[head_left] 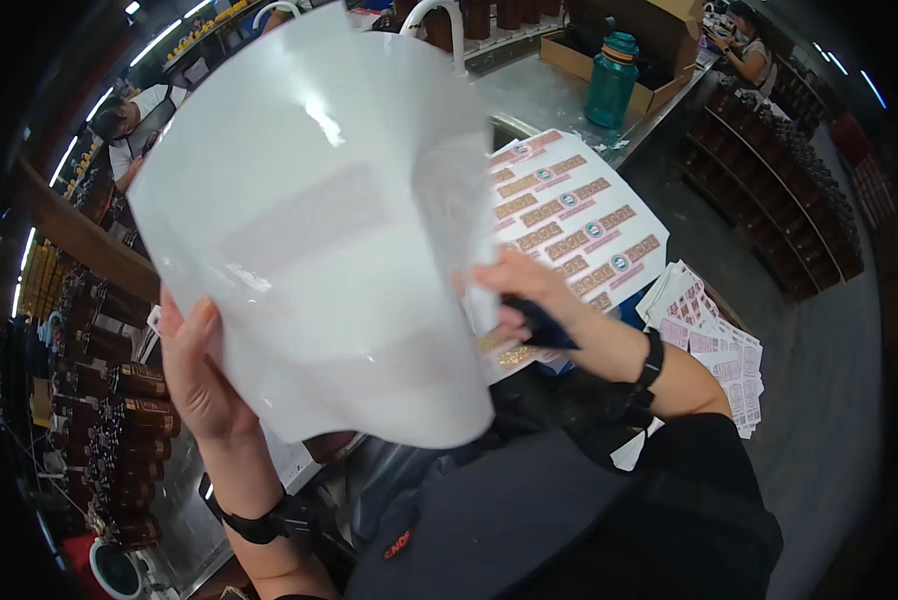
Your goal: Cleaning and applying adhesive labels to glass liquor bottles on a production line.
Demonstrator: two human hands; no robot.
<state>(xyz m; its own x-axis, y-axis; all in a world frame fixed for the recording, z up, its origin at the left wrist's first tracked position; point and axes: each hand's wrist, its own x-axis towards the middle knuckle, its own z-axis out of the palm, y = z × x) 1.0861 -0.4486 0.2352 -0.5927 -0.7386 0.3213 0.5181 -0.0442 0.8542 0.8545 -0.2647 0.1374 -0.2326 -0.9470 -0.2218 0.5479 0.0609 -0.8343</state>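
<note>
A large glossy white sheet (309, 230), curved and tilted, is held up in front of me; faint printing shows through it. My left hand (197, 365) is closed on its left edge, thumb against the near face. At the right edge, my right hand (531, 290) pinches the sheet, its fingers slightly blurred. Something dark lies under that palm, and I cannot make out what it is. Behind the right hand lies a sheet of printed labels (594, 205) with gold strips and round emblems, partly covered by the white sheet.
Loose printed label sheets (714, 350) are piled at the right. A teal bottle (612, 80) stands beside an open cardboard box (664, 95) on the far metal table. Many brown bottles (139, 420) crowd the left, with more on racks (769, 180) at right. Two people work farther off.
</note>
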